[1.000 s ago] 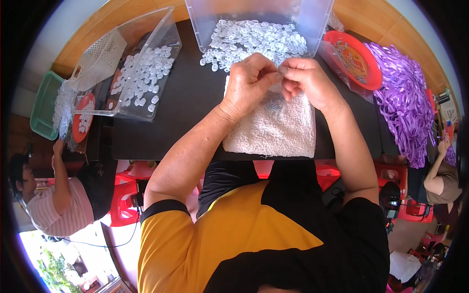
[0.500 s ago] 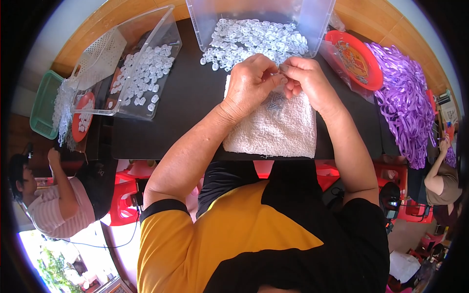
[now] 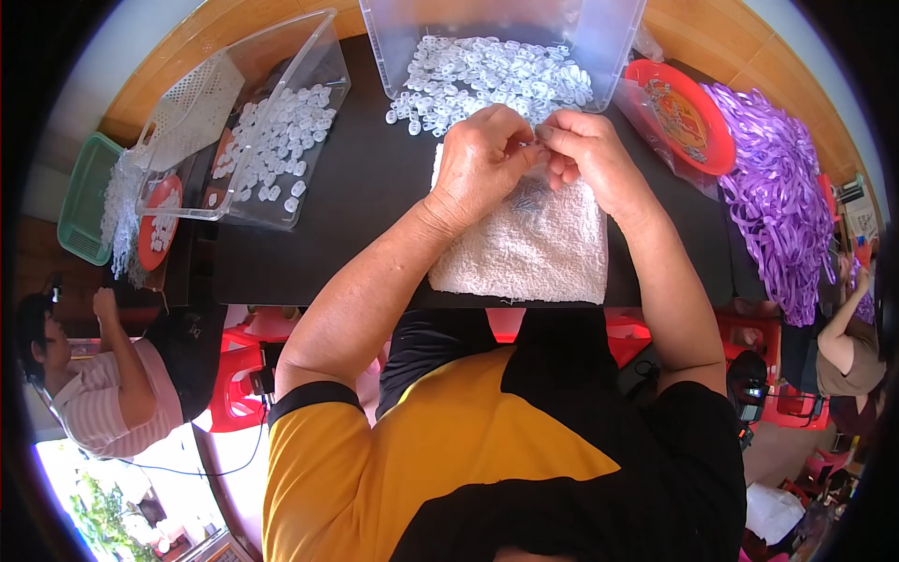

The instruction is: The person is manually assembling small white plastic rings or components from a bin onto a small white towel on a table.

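Observation:
My left hand point(image 3: 482, 161) and my right hand point(image 3: 588, 155) meet fingertip to fingertip above a folded white towel point(image 3: 534, 258). Both are closed in a pinch, and whatever they hold is too small and too covered by the fingers to name. A small heap of thin, silvery metal pieces point(image 3: 527, 200) lies on the towel just below the fingers. Right behind my hands, many small white plastic pieces point(image 3: 496, 75) spill from a clear plastic bin point(image 3: 389, 47) lying with its opening toward me.
Left stands another clear bin point(image 3: 323, 70) with white pieces, beside a white basket point(image 3: 192, 103) and green tray point(image 3: 80, 201). Right are a red dish point(image 3: 721, 140) of metal pieces and piled purple ribbons point(image 3: 773, 197). One person point(image 3: 122, 393) sits left, another point(image 3: 847, 347) right.
My hands stay nearly in place, still pinched together over the towel. The person at the right has shifted an arm slightly.

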A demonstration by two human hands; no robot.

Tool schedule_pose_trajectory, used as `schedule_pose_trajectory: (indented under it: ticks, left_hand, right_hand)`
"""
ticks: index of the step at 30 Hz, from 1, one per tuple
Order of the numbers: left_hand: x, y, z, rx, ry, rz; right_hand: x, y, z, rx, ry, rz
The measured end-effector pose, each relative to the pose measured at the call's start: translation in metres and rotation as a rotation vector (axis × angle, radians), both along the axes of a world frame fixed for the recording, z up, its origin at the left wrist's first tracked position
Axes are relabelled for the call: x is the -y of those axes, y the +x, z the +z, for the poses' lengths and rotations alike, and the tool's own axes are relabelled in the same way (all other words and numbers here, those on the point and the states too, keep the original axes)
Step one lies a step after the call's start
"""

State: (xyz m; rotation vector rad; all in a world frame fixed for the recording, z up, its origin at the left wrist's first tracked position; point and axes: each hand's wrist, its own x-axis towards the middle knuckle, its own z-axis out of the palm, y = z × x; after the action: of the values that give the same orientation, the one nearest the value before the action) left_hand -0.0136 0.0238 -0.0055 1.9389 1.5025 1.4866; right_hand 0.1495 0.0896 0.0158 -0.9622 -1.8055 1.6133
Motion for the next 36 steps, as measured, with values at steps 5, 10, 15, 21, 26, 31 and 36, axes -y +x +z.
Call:
schedule_pose_trajectory:
  ticks: [5, 10, 15, 21, 26, 31, 36]
  left_hand:
    - [0.0001, 0.0010, 0.0007, -0.019, -0.007, -0.003]
    - [0.0000, 0.0005, -0.0004, -0.025, -0.005, -0.002]
    - [-0.0003, -0.0004, -0.0011, -0.025, -0.010, -0.011]
    - [0.0001, -0.0001, -0.0007, -0.015, -0.023, -0.013]
    - [-0.0003, -0.0002, -0.0007, -0.019, -0.023, -0.016]
    - [-0.0002, 0.0001, -0.0007, -0.009, -0.037, -0.014]
    - [-0.0002, -0.0001, -0.0006, -0.015, -0.043, -0.013]
  right_hand:
    - [-0.0005, -0.0001, -0.0008, 0.013, -0.002, 0.000]
    - [0.0005, 0.0001, 0.0009, 0.019, 0.009, 0.006]
    - [0.0011, -0.0001, 0.0014, 0.020, 0.014, 0.013]
    - [0.0010, 0.0000, 0.0014, 0.022, 0.014, 0.023]
    - [0.0013, 0.0008, 0.0024, 0.034, 0.053, 0.037]
    - [0.0017, 0.0006, 0.0025, 0.050, 0.083, 0.031]
    - [0.0028, 0.0001, 0.0035, 0.050, 0.079, 0.030]
